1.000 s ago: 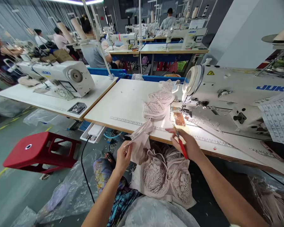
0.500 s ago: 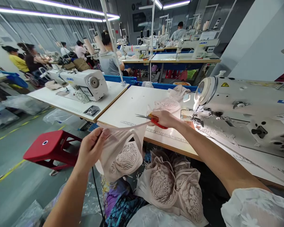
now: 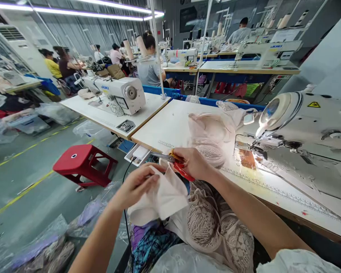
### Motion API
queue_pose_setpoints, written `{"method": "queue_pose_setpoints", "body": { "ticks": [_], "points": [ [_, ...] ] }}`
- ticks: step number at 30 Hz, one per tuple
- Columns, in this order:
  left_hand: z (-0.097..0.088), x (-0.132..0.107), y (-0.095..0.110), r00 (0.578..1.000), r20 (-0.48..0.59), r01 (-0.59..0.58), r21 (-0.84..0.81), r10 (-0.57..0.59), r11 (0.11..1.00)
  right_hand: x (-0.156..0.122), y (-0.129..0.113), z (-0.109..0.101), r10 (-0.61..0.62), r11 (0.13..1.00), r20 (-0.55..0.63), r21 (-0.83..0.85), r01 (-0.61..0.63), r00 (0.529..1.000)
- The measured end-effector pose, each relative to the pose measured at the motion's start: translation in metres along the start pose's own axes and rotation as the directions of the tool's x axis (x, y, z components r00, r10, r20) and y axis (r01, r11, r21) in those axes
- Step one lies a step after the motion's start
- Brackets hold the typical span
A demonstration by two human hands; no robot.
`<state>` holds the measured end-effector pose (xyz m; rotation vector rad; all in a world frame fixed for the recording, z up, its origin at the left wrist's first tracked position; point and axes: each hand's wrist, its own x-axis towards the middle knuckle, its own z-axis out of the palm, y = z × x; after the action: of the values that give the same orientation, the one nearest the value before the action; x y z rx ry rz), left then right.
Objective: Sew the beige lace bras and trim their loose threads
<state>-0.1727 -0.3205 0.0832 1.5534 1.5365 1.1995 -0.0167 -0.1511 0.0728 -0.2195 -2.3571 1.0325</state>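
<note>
My left hand (image 3: 140, 185) pinches the edge of a pale beige bra (image 3: 170, 195), which hangs folded over my lap. My right hand (image 3: 193, 163) grips a pair of scissors (image 3: 184, 171) with red and orange handles, blades pointing left just above the bra. Whether the blades touch the fabric, I cannot tell. More lace bras (image 3: 203, 222) lie on my lap below my right forearm. Another pale bra (image 3: 211, 127) rests on the white table beyond my right hand, close to the sewing machine (image 3: 298, 121) with its lit needle area.
The white sewing table (image 3: 165, 121) has a ruler strip along its front edge. A second sewing machine (image 3: 116, 93) stands on the table at left. On the floor are a red stool (image 3: 83, 163) and plastic bags (image 3: 93, 212). Several people sit at machines farther back.
My left hand has moved right and down, so the stretched bra now hangs slack and folded. My right hand with the scissors has come lower, nearer the left hand. The view has turned left.
</note>
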Motion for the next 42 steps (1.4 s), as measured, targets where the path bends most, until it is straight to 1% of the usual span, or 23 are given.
{"method": "queue_pose_setpoints", "body": {
  "ticks": [2,3,5,7,8,12,14,16,17,18,19,21,22,24,26,28,30,33,35,39,40,41,42],
  "points": [
    [0.025,0.007,-0.025,0.998,0.065,0.009,-0.060,-0.005,0.998,-0.012,0.011,0.006,0.029,1.000,0.028,0.003,-0.029,0.999],
    [0.036,0.009,-0.036,0.998,0.065,0.016,-0.073,-0.011,0.997,-0.017,0.016,0.008,0.039,0.999,0.051,0.003,-0.039,0.998],
    [0.053,0.008,-0.052,1.000,0.016,0.020,-0.056,-0.019,0.998,-0.025,0.021,0.009,0.054,0.999,0.115,0.001,-0.054,0.992],
    [0.064,0.007,-0.060,1.000,-0.014,0.024,-0.039,-0.025,0.999,-0.030,0.025,0.009,0.065,0.998,0.157,0.001,-0.066,0.986],
    [0.068,0.007,-0.063,0.999,0.008,0.033,-0.049,-0.033,0.998,-0.032,0.026,0.008,0.070,0.997,0.165,0.003,-0.071,0.984],
    [0.076,0.007,-0.065,0.982,0.174,0.105,-0.178,-0.074,0.978,-0.037,0.029,0.005,0.089,0.996,0.188,-0.029,-0.085,0.978],
    [0.076,0.003,-0.066,0.980,0.168,0.135,-0.194,-0.103,0.972,-0.044,0.028,0.002,0.121,0.992,0.144,-0.064,-0.113,0.982],
    [0.074,-0.006,-0.067,0.980,0.147,0.158,-0.151,-0.136,0.976,-0.060,0.025,0.000,0.210,0.978,0.061,-0.036,-0.208,0.976],
    [0.073,-0.011,-0.068,0.978,0.146,0.166,-0.118,-0.148,0.979,-0.072,0.023,0.000,0.281,0.958,0.054,0.033,-0.283,0.958],
    [0.071,-0.017,-0.069,0.975,0.157,0.171,-0.081,-0.157,0.982,-0.085,0.022,0.001,0.355,0.923,0.092,0.122,-0.364,0.930],
    [0.070,-0.021,-0.070,0.971,0.171,0.175,-0.042,-0.166,0.984,-0.100,0.021,0.002,0.412,0.873,0.166,0.210,-0.441,0.896],
    [0.068,-0.028,-0.071,0.962,0.206,0.178,0.021,-0.178,0.984,-0.129,0.022,0.008,0.444,0.776,0.346,0.311,-0.548,0.826],
    [0.068,-0.029,-0.072,0.958,0.220,0.178,0.041,-0.182,0.983,-0.142,0.022,0.011,0.441,0.761,0.411,0.301,-0.575,0.798],
    [0.068,-0.028,-0.072,0.953,0.244,0.170,0.052,-0.178,0.984,-0.161,0.025,0.016,0.453,0.788,0.479,0.180,-0.589,0.752],
    [0.070,-0.024,-0.070,0.949,0.272,0.155,0.041,-0.161,0.987,-0.168,0.027,0.020,0.487,0.813,0.522,0.022,-0.581,0.700],
    [0.071,-0.020,-0.068,0.943,0.299,0.140,0.032,-0.143,0.990,-0.165,0.030,0.021,0.509,0.822,0.539,-0.076,-0.564,0.671],
    [0.071,-0.018,-0.067,0.939,0.319,0.128,0.017,-0.127,0.992,-0.156,0.033,0.020,0.511,0.832,0.532,-0.111,-0.543,0.675],
    [0.072,-0.017,-0.066,0.939,0.322,0.138,-0.021,-0.124,0.990,-0.146,0.037,0.020,0.509,0.847,0.488,-0.140,-0.513,0.709],
    [0.072,-0.017,-0.067,0.938,0.319,0.156,-0.041,-0.135,0.987,-0.143,0.041,0.023,0.516,0.843,0.466,-0.130,-0.521,0.719],
    [0.071,-0.017,-0.071,0.942,0.303,0.169,-0.062,-0.143,0.984,-0.145,0.045,0.031,0.585,0.765,0.445,-0.025,-0.644,0.678],
    [0.071,-0.017,-0.072,0.947,0.288,0.168,-0.071,-0.141,0.983,-0.146,0.044,0.032,0.594,0.756,0.420,0.000,-0.655,0.686],
    [0.071,-0.017,-0.074,0.953,0.270,0.165,-0.080,-0.138,0.983,-0.147,0.042,0.032,0.594,0.764,0.371,0.016,-0.645,0.714],
    [0.071,-0.017,-0.075,0.959,0.250,0.159,-0.086,-0.133,0.984,-0.147,0.039,0.032,0.584,0.787,0.298,0.023,-0.617,0.755]
  ]
}}
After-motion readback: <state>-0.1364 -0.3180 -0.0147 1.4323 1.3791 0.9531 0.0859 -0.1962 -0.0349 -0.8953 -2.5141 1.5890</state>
